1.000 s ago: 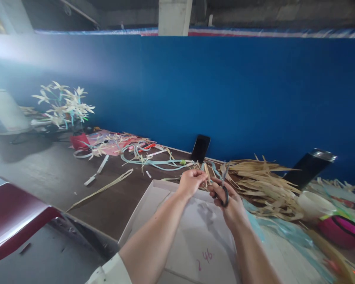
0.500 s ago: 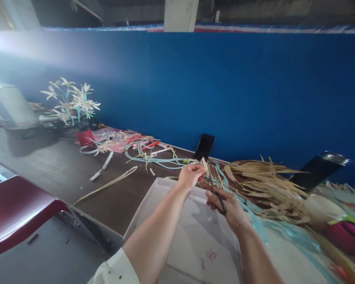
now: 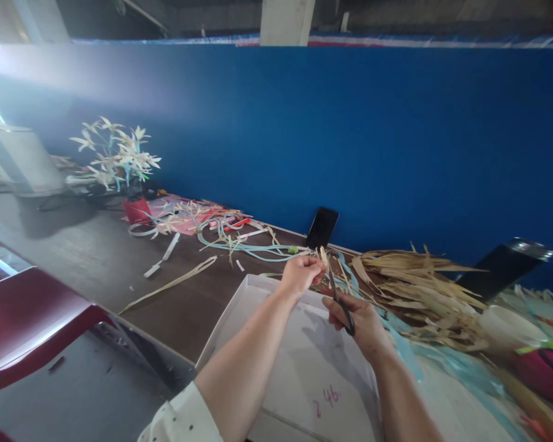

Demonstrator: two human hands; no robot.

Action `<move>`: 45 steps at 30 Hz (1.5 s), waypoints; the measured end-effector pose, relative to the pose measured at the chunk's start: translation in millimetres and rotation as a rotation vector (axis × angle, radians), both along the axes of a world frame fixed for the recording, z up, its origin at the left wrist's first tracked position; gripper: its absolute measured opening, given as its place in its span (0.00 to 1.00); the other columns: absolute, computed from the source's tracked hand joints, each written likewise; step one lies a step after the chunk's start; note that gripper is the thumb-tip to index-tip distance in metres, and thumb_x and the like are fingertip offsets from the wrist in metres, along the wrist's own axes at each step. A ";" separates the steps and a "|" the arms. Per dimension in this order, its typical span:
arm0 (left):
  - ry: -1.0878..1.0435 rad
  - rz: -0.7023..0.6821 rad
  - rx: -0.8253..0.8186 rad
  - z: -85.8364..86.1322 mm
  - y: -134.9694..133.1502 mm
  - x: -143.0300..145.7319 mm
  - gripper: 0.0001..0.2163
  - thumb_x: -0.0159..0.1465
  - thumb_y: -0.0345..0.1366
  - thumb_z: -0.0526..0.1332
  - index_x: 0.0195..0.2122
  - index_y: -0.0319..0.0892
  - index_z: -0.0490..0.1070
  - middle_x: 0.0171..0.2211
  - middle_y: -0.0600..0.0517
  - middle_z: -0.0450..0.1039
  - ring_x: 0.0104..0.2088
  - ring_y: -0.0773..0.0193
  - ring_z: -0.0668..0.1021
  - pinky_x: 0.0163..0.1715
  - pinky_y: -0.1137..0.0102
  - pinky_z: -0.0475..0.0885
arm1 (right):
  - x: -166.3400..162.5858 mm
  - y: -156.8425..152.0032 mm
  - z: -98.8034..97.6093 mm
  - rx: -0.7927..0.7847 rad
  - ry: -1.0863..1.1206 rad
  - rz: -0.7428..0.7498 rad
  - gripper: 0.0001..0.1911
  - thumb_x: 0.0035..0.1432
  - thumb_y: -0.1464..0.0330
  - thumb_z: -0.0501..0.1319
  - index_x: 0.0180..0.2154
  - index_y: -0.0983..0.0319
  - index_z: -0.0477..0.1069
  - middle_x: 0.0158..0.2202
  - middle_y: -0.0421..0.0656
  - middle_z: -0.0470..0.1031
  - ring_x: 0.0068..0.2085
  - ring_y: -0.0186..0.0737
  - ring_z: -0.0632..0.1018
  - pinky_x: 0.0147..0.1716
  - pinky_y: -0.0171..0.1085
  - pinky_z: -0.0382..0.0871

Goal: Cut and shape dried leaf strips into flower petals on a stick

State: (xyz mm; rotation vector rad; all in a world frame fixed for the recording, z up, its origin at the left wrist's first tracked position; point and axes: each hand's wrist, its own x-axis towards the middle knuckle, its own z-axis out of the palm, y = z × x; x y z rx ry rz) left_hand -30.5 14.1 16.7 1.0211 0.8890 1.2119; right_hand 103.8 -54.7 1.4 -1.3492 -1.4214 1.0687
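Note:
Above the far edge of a white box lid [image 3: 299,362], my left hand [image 3: 301,274] pinches a small pale strip of dried husk [image 3: 323,255] between thumb and fingers. Close by on its right, my right hand [image 3: 357,319] is closed around the dark handles of a pair of scissors [image 3: 342,305]. The blades point up and away, right beside the husk piece. Whether they touch it cannot be made out. Behind both hands lie pale blue cords [image 3: 253,248] and a small green bit [image 3: 293,250].
A dark phone [image 3: 322,227] leans against the blue partition [image 3: 373,141]. Dried husks [image 3: 410,276], a black flask [image 3: 498,267] and a whitish bowl [image 3: 511,325] are to the right. Husk flowers [image 3: 124,153] in a red pot [image 3: 137,210] stand left, beyond a red chair [image 3: 32,319].
The whole view has shifted slightly, so things appear a little further right. Both hands keep nearly the same pose, with the husk piece and scissors still held.

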 end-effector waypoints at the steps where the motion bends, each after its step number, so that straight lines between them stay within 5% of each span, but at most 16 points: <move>1: 0.001 0.003 -0.003 -0.2 0.1 0.1 0.07 0.50 0.36 0.64 0.26 0.36 0.72 0.22 0.52 0.70 0.24 0.71 0.72 0.23 0.77 0.66 | -0.2 0.1 0.0 0.001 -0.010 0.000 0.21 0.45 0.56 0.64 0.40 0.60 0.75 0.16 0.37 0.67 0.18 0.33 0.65 0.20 0.34 0.58; 17: -0.019 -0.001 -0.058 0.2 0.0 -0.7 0.08 0.49 0.37 0.65 0.25 0.37 0.71 0.21 0.52 0.70 0.22 0.72 0.71 0.24 0.76 0.67 | -2.9 0.4 -0.8 -0.005 -0.109 -0.080 0.19 0.45 0.56 0.63 0.37 0.59 0.76 0.13 0.36 0.65 0.15 0.32 0.63 0.17 0.33 0.56; 32: 0.021 -0.097 -0.039 -0.9 -5.9 3.1 0.07 0.50 0.35 0.64 0.27 0.35 0.72 0.21 0.52 0.69 0.22 0.73 0.70 0.24 0.76 0.66 | 2.5 -0.8 2.6 0.018 -0.023 0.021 0.19 0.50 0.57 0.61 0.41 0.60 0.74 0.18 0.37 0.68 0.20 0.32 0.65 0.22 0.33 0.58; 37: 0.057 -0.128 -0.017 -2.8 -7.3 3.9 0.10 0.49 0.38 0.65 0.27 0.35 0.72 0.22 0.51 0.69 0.22 0.73 0.70 0.24 0.76 0.66 | 2.1 -1.0 6.2 0.021 -0.043 0.019 0.18 0.49 0.55 0.61 0.32 0.63 0.76 0.17 0.38 0.67 0.19 0.31 0.65 0.21 0.33 0.58; 45: 0.031 -0.135 -0.026 1.4 -9.8 3.8 0.11 0.48 0.39 0.65 0.26 0.34 0.72 0.22 0.51 0.69 0.22 0.73 0.70 0.24 0.76 0.65 | 1.6 0.5 4.7 0.032 -0.070 0.001 0.22 0.49 0.55 0.61 0.40 0.64 0.74 0.16 0.37 0.64 0.17 0.31 0.63 0.18 0.33 0.56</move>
